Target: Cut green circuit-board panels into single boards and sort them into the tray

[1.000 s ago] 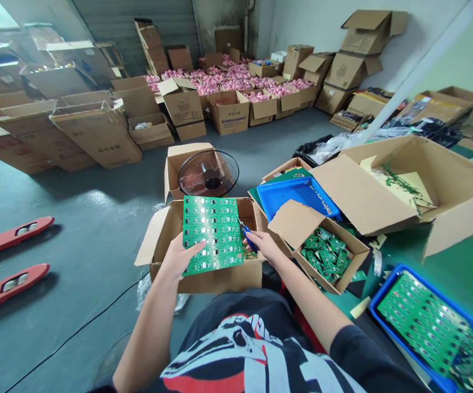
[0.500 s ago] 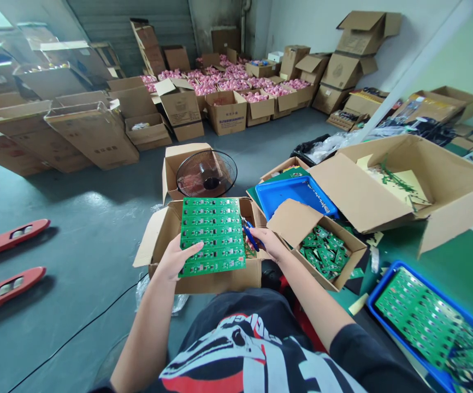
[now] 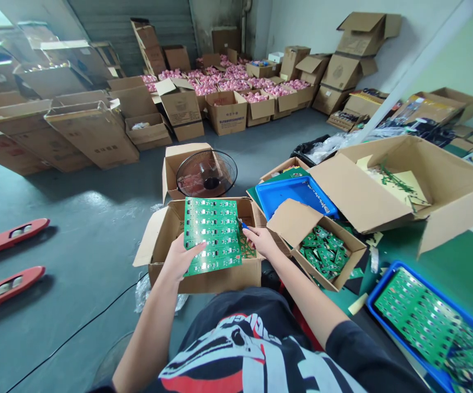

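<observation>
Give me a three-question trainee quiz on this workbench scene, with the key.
1. True or false: the left hand holds a green circuit-board panel above an open cardboard box.
2. Multiple choice: what lies in the box to the right of the right hand? A) small green circuit boards B) pink bundles C) a desk fan
3. Fill in the blank: the tray at lower right is ____.

Key: 1 true; 2 A; 3 blue.
</observation>
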Action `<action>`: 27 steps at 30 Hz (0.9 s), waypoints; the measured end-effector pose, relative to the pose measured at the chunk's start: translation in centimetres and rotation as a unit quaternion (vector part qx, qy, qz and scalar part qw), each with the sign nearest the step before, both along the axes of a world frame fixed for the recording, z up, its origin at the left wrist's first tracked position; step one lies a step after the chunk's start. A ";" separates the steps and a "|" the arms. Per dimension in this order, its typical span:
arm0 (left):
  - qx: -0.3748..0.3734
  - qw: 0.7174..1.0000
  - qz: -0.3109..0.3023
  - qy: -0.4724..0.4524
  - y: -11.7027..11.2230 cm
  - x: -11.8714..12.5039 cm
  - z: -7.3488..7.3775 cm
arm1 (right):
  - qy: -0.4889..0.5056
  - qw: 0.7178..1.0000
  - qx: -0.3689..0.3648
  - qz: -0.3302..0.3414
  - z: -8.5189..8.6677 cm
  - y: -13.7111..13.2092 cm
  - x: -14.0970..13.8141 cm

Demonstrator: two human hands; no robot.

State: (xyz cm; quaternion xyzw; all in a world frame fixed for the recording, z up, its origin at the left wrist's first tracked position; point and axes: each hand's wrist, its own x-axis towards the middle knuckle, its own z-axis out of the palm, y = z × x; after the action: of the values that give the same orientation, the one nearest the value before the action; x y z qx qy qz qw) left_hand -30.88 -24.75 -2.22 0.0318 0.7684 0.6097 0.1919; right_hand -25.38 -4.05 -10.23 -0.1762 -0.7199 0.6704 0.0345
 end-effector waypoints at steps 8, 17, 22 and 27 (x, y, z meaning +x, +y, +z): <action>-0.041 0.997 0.002 0.071 0.6 0.1 -0.4 | -0.001 0.984 0.179 -0.002 0.4 -0.5 -0.4; 0.045 0.996 -0.039 -0.072 -0.8 -0.5 0.9 | -0.003 0.986 -0.168 0.010 1.2 0.9 0.0; 0.080 0.990 -0.044 -0.106 -1.0 -0.6 1.0 | -0.003 0.973 -0.230 0.025 1.9 1.5 -0.1; 0.075 0.991 -0.050 -0.101 -1.1 -0.7 0.9 | 0.002 0.973 -0.230 0.027 2.0 1.4 -0.2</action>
State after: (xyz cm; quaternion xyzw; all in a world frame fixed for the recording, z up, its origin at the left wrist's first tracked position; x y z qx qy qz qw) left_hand -31.55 -25.88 -1.35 0.0228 0.6947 0.6556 0.2952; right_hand -25.60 -2.63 -8.23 -0.1584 -0.5508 0.8191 -0.0232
